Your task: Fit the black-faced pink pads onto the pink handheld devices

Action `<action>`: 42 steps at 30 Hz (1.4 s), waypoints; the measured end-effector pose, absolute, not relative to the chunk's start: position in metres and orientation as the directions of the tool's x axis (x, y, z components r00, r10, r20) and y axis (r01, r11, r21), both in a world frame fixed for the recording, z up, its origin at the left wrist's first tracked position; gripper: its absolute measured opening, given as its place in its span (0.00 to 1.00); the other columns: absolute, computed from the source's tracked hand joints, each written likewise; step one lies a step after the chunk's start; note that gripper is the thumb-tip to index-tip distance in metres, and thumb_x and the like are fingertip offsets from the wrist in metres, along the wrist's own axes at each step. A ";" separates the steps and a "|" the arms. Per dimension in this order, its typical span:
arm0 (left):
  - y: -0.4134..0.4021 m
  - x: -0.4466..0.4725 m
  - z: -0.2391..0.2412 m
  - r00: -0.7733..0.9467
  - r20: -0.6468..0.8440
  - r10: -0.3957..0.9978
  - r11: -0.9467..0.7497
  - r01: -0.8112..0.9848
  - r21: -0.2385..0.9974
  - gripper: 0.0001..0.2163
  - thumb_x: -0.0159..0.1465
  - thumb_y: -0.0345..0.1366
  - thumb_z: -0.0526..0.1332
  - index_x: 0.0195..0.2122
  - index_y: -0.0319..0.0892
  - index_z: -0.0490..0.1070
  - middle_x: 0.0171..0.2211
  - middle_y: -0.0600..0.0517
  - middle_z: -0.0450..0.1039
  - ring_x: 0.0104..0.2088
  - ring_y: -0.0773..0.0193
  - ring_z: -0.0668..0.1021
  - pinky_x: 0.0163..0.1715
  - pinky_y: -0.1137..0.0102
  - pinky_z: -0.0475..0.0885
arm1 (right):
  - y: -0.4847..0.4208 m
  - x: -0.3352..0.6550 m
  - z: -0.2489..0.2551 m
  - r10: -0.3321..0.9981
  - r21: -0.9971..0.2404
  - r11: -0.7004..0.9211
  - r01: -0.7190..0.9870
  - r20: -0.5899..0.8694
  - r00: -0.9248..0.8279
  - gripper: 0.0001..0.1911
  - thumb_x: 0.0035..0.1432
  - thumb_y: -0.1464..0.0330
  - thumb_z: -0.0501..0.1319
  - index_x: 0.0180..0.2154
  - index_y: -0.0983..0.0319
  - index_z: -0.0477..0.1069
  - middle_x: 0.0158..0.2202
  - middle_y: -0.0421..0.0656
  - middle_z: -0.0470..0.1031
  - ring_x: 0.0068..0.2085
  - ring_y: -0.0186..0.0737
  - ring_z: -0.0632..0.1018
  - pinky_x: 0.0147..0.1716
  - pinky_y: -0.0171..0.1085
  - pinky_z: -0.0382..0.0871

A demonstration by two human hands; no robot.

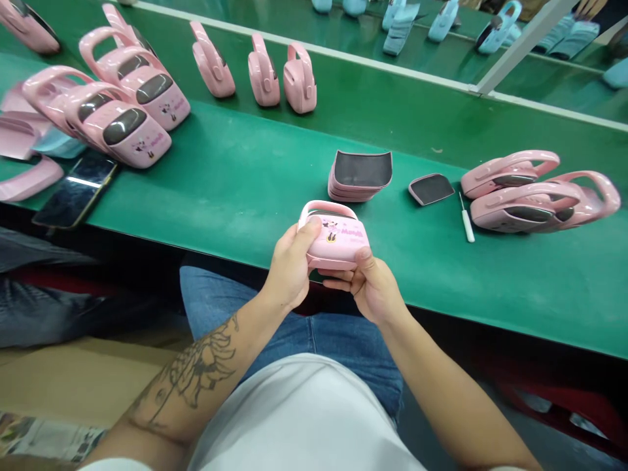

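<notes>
Between both hands, just over the near edge of the green bench, is a pink handled case (338,239) with a cartoon figure printed on its face. My left hand (292,261) grips its left side, thumb on the printed face. My right hand (375,281) holds the lower right corner with the thumb on top and the fingers partly under it. The case's handle points away from me. Beyond it stands a stack of pink-edged dark panels (360,173), and a single such panel (432,189) lies to its right.
Several pink handled cases (137,137) cluster at left beside a dark phone (76,190). More pink cases (520,203) lie at right near a white-handled screwdriver (467,219). Three pink cases (265,72) stand at the back. A white rail (417,72) separates light-blue cases (444,21) beyond.
</notes>
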State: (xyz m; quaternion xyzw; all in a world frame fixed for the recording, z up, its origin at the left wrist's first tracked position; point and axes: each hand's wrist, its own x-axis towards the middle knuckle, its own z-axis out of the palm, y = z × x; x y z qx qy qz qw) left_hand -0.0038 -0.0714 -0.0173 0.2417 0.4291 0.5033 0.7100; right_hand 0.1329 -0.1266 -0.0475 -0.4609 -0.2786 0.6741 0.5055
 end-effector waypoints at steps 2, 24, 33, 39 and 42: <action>-0.075 -0.005 -0.020 0.126 -0.336 0.933 0.351 -0.518 0.780 0.21 0.61 0.50 0.71 0.45 0.38 0.76 0.40 0.45 0.83 0.44 0.52 0.85 0.43 0.64 0.80 | -0.127 0.134 -0.051 0.948 -0.866 -0.300 -0.400 -0.319 -0.021 0.35 0.60 0.40 0.64 0.51 0.63 0.77 0.45 0.52 0.86 0.47 0.57 0.87 0.48 0.55 0.84; -0.075 -0.021 -0.037 0.015 -0.342 0.940 0.290 -0.566 0.772 0.34 0.63 0.71 0.54 0.46 0.42 0.77 0.41 0.47 0.83 0.44 0.55 0.84 0.42 0.66 0.78 | -0.152 0.118 -0.021 0.998 -0.957 0.040 0.286 0.055 0.043 0.51 0.52 0.45 0.73 0.70 0.54 0.60 0.70 0.53 0.66 0.70 0.63 0.68 0.68 0.60 0.64; -0.096 0.005 -0.046 -0.064 -0.356 0.932 0.267 -0.544 0.796 0.30 0.67 0.68 0.52 0.55 0.50 0.72 0.52 0.48 0.79 0.58 0.50 0.79 0.51 0.62 0.77 | -0.145 0.103 -0.046 0.925 -0.985 0.107 0.137 0.149 0.350 0.49 0.60 0.36 0.59 0.70 0.60 0.56 0.67 0.59 0.68 0.67 0.65 0.72 0.64 0.60 0.69; -0.062 -0.033 -0.004 0.239 0.019 0.971 0.006 -0.103 0.995 0.37 0.41 0.46 0.82 0.53 0.45 0.77 0.62 0.39 0.72 0.74 0.36 0.57 0.67 0.51 0.64 | -0.137 0.157 -0.058 0.956 -0.930 0.248 0.270 0.280 0.087 0.47 0.60 0.46 0.67 0.72 0.57 0.55 0.69 0.56 0.67 0.68 0.63 0.71 0.66 0.62 0.66; -0.047 -0.039 0.012 0.481 0.027 0.876 -0.048 0.031 0.998 0.34 0.36 0.38 0.84 0.47 0.44 0.81 0.57 0.40 0.77 0.72 0.34 0.62 0.70 0.46 0.58 | -0.137 0.171 -0.059 0.961 -0.929 0.274 0.249 0.273 -0.037 0.45 0.61 0.50 0.69 0.72 0.55 0.56 0.70 0.53 0.66 0.70 0.61 0.69 0.68 0.62 0.64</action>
